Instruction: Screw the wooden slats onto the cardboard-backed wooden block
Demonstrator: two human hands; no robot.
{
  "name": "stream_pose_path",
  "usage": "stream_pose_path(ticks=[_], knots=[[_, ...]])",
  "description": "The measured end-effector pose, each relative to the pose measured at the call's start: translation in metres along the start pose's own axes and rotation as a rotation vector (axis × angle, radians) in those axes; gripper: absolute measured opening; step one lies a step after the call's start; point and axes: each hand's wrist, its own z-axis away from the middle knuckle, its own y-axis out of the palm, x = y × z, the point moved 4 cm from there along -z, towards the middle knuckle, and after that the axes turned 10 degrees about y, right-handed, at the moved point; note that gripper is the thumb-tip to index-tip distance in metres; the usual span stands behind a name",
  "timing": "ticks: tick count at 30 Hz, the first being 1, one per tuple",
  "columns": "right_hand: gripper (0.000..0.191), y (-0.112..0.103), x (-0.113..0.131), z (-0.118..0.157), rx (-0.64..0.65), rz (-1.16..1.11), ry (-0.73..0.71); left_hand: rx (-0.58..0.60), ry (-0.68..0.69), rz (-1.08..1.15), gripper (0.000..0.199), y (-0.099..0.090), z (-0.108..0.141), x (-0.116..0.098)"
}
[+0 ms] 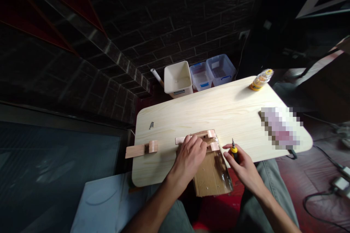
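My left hand (193,151) rests with bent fingers on the wooden pieces lying on a cardboard sheet (212,176); what its fingertips grip is hidden. Two pale blocks, an upper one (211,133) and a lower one (214,146), show to the right of those fingers, each with a dark hole beside it. Held in my right hand (240,164) is a yellow and black screwdriver (234,150), its metal tip pointing up and away. The right hand is just right of the cardboard, apart from the wood.
Another wooden piece with a block (136,150) overhangs the table's (169,120) left edge. Several screws (151,125) lie behind it. A clear bottle with yellow parts (261,79) stands back right, near a blurred pinkish object (281,129). Bins (177,76) stand behind the table.
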Motion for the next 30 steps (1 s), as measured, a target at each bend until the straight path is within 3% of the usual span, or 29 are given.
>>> stream_pose_path(ticks=[5,13,30], knots=[[0.037,0.004,0.000,-0.003,0.016,-0.038,0.027,0.033,0.035,-0.093,0.012,-0.003,-0.003,-0.004],[0.045,0.014,0.020,-0.008,0.046,0.004,-0.008,0.037,0.049,-0.175,0.012,0.002,-0.007,-0.010],[0.036,0.018,0.026,-0.013,0.032,0.100,-0.100,0.063,0.027,-0.246,0.012,0.005,-0.011,-0.020]])
